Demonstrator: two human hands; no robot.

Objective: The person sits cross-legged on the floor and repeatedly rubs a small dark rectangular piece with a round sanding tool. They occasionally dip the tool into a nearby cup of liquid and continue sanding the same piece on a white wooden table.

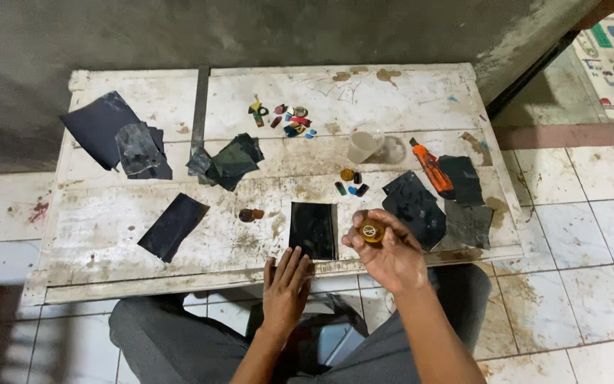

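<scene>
Round amber stone gripped in right hand (390,257) over bench (108,235).
Amber stone (372,230) is pinched by curled fingers; left hand (286,288), flat and open, is rested beside black sandpaper sheet (313,230).

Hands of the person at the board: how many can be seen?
2. The left hand rests flat on the near edge of the white board, beside a dark sheet. The right hand holds a small round amber piece in its fingertips.
</scene>
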